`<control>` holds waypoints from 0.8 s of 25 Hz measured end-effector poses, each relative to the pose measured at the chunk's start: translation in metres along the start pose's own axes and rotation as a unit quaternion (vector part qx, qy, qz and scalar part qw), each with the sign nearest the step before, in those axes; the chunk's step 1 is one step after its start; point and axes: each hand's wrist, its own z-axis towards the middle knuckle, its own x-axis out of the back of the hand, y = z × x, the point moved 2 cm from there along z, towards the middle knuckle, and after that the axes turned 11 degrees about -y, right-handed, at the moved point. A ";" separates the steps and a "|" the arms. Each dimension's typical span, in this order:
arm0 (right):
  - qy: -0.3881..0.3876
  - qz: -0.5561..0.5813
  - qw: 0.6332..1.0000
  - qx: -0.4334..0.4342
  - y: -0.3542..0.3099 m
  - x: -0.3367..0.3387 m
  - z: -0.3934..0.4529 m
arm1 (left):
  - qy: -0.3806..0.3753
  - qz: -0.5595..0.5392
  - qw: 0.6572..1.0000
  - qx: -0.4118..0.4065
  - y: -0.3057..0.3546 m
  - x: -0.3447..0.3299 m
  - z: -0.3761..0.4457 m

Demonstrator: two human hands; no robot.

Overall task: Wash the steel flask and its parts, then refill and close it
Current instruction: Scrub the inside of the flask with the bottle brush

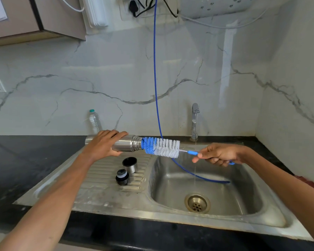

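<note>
A black countertop [25,160] runs across the middle of the frame, backed by a grey-veined marble wall [116,69] that turns a corner at the right. Set into the counter is a steel sink [170,212]: ribbed drainboard at centre left, basin with a brass-coloured drain [197,202] at lower centre right. A tap [194,122] stands behind the basin with a thin stream of water falling from it. A blue hose [154,69] drops from the top of the frame and curls into the basin. A clear plastic bottle [94,121] stands against the wall at centre left.

The basin is open below both hands; the drainboard's front part is bare.

The left hand [102,144] grips the steel flask [127,145] around its body, fingers curled over the top, holding it level above the drainboard with the mouth pointing right. The right hand [217,154] closes its fingers on the blue handle of the bottle brush [161,147], whose blue-and-white bristles sit at the flask mouth, the tip just inside. On the drainboard below stand the steel cup lid [130,164] and, just in front of it, the black stopper [122,177]
</note>
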 end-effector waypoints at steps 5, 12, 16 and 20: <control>0.430 -0.556 0.691 0.172 -0.009 -0.012 0.008 | -0.081 -0.079 0.992 0.049 0.002 0.002 -0.004; 0.381 -0.614 0.672 0.160 -0.005 -0.024 0.023 | -0.067 -0.061 0.995 0.044 -0.008 -0.002 -0.026; 0.201 -0.341 0.908 0.135 -0.014 -0.019 0.028 | -0.033 0.028 0.998 0.048 -0.014 -0.004 -0.025; 0.084 -0.057 0.994 0.046 0.019 -0.003 -0.003 | 0.009 0.033 0.996 0.087 -0.037 -0.002 -0.039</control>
